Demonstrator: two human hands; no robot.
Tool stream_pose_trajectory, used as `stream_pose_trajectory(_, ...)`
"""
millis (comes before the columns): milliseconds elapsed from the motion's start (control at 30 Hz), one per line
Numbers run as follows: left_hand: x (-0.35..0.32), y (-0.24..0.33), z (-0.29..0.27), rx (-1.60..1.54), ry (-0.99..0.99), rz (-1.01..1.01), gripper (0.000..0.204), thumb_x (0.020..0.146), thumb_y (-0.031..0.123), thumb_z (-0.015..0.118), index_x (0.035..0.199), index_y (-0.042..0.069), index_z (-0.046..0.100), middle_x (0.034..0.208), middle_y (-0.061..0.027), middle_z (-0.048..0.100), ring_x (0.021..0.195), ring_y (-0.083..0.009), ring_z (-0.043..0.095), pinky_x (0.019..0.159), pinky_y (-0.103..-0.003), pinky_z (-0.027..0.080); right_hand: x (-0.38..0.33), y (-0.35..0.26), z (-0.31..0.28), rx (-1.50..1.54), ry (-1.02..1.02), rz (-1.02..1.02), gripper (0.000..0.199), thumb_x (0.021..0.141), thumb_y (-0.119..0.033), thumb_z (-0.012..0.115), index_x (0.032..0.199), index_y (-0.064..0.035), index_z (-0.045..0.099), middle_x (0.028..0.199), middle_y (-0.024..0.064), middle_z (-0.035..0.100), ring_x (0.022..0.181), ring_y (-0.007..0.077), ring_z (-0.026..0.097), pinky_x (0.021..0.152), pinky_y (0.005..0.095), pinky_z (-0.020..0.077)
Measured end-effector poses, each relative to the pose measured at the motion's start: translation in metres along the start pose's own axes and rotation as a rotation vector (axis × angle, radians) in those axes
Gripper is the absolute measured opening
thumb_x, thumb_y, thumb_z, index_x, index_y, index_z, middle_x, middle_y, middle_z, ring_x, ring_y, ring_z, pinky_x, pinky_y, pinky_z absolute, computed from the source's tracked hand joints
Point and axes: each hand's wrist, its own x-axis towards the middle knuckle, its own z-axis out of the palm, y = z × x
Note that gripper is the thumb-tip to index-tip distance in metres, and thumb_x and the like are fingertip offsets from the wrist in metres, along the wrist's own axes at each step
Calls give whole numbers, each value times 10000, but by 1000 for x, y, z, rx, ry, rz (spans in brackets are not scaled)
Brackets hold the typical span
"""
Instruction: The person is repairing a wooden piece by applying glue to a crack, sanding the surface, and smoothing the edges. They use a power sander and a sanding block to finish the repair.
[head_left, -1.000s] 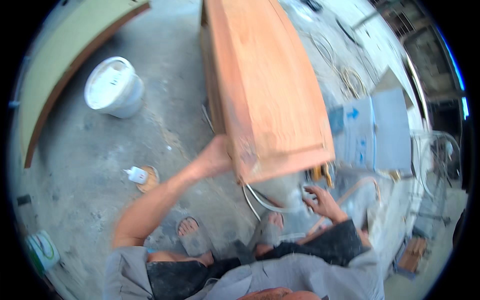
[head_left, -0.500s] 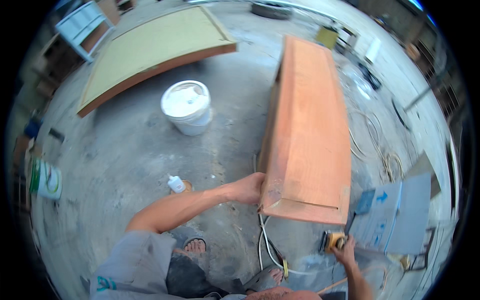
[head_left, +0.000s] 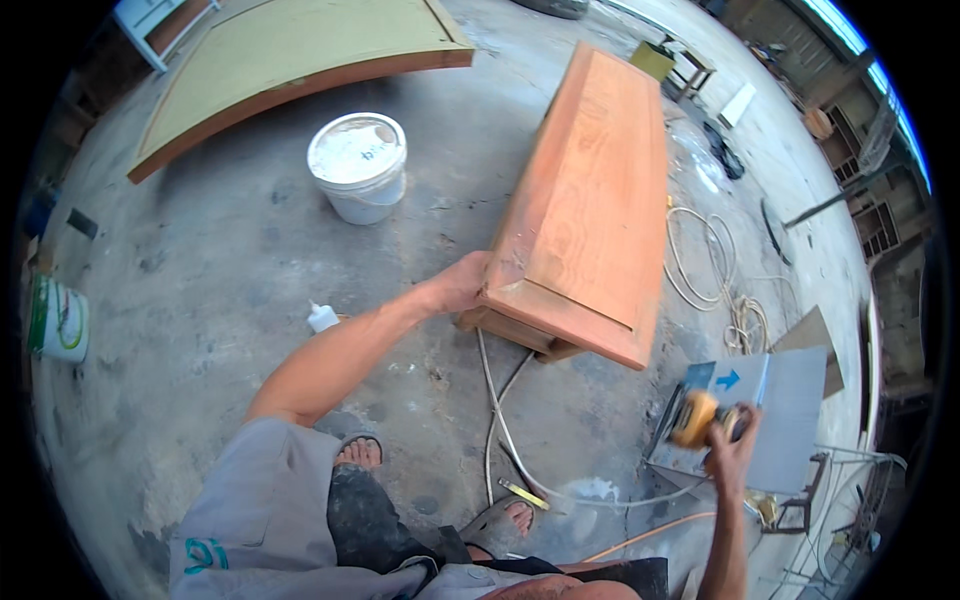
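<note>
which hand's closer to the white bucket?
Left. The left hand grips the wooden cabinet corner, right of the white bucket; the right hand holds a yellow sander farther away.

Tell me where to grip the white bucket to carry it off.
Grip the white bucket around its rim just under the lid, coming straight down from above: it stands upright on the concrete floor with bare floor around it. No handle shows from here.

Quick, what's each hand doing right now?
Left hand: gripping the near corner of the wooden cabinet.
Right hand: closed on an orange power sander.
</note>
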Motion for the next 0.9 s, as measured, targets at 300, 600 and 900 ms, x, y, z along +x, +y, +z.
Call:
stream_pose_trajectory(300, 2, -12, 3, -165, -16, -102, 488, 924, 229, 775, 1312, -19, 612, 1272, -111, 697, 1151, -137, 580, 1027, -331, 477, 39, -285, 28, -193, -218, -96, 622, 856, -225, 759, 1331, -20, 415, 1051, 135, 599, 872, 176, 624, 674, 300, 546)
stream_pose_trajectory(600, 14, -39, 18, -291, -6, 17, 278, 891, 109, 730, 1135, 9, 642, 1024, -33, 712, 958, -103, 617, 867, -293, 509, 108, -367, 192, -305, -292, -784, 563, 805, -301, 744, 1252, -7, 570, 1190, 249, 613, 1051, 379, 673, 947, 440, 542)
stream_pose_trajectory(900, 9, -28, 21, -361, -24, -23, 236, 997, 121, 666, 1203, 5, 652, 1113, 1, 705, 1026, -79, 612, 900, -275, 518, 87, -372, 202, -351, -321, -907, 451, 803, -242, 762, 1191, -56, 628, 1100, 208, 626, 944, 367, 708, 850, 439, 588)
